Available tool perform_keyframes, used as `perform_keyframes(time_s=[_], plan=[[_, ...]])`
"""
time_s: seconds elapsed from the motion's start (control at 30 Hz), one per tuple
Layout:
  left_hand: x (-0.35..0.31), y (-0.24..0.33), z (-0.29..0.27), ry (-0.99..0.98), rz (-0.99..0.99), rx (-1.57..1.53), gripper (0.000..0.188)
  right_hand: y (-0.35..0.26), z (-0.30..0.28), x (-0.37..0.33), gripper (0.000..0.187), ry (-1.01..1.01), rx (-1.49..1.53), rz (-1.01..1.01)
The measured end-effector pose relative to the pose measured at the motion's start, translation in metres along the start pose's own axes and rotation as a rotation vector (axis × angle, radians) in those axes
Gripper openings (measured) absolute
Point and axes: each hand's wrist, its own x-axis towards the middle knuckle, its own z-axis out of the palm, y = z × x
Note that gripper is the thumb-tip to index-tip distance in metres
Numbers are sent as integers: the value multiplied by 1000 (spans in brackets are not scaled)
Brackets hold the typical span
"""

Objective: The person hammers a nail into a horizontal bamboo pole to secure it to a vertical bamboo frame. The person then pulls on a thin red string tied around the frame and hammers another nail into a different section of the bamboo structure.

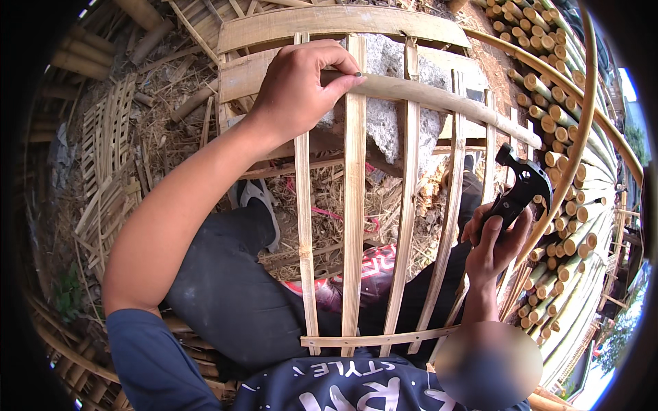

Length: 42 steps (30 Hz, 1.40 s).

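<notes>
My left hand (pixel 301 85) pinches what looks like a small dark nail (pixel 358 74) between thumb and fingertip. Its tip meets the bamboo crosspiece (pixel 428 94) where that lies across a bamboo slat (pixel 354 205). Several such slats run toward my body, forming a frame. A second, thinner crosspiece (pixel 391 339) joins their near ends close to my shirt. To the right, my right hand (pixel 499 240) grips a black claw hammer (pixel 514 195), its head raised beside the slats and apart from the nail. The far end of the frame lies over a rough concrete block (pixel 384 127).
Wooden planks (pixel 336 26) lie around the block at the far side. Cut bamboo poles (pixel 572 233) are stacked on the right, with a long curved pole (pixel 582 137) in front. Woven bamboo pieces (pixel 103 164) and straw cover the ground at left. My legs (pixel 226 274) straddle the work.
</notes>
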Motion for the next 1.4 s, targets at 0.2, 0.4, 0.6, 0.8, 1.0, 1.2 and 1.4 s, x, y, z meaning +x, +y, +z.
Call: perform_keyframes(time_s=[0.2,0.4,0.6,0.8,1.0,1.2,1.4], plan=[[1,3,7,2,-22,9,6,33,2,-17,49,-9,-35,-33],[9,14,18,7,13,26,6,45,-16,-18,40,-42,-15,-44],[13,33,26,38,40,51,7,39,-28,-11,36,1,67,24],[16,52,26,36,64,123,10,22,-39,-9,35,-7,68,44],[16,53,22,25,61,84,10,12,-41,-7,32,-31,25,14],[17,49,21,31,32,78,9,13,-36,-2,30,-52,0,1],[19,48,22,41,112,166,18,15,-33,-3,29,-33,-6,-19]])
